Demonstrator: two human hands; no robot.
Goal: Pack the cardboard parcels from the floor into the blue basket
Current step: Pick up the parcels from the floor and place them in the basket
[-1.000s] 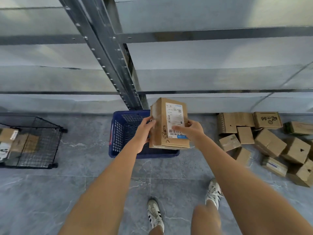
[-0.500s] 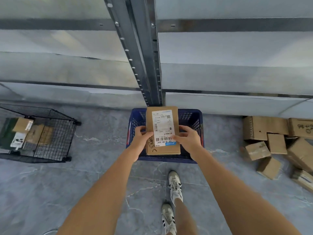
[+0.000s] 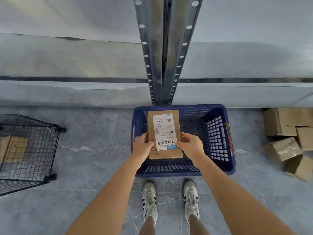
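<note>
A cardboard parcel (image 3: pixel 164 134), label up, is held over the left half of the blue basket (image 3: pixel 218 136). Its near end is pinched at the left edge by the left hand (image 3: pixel 143 147) and at the right edge by the right hand (image 3: pixel 190 145). More parcels (image 3: pixel 286 133) are seen on the floor (image 3: pixel 94 143) just beside the basket's right side.

The floor (image 3: pixel 88 167) is grey stone tile with white lines. A tall metal shelf post (image 3: pixel 166 51) stands top middle. A black wire cage (image 3: pixel 28 150) sits left.

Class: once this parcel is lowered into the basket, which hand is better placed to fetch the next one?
Probably the right hand: the loose parcels lie right of the blue basket.
</note>
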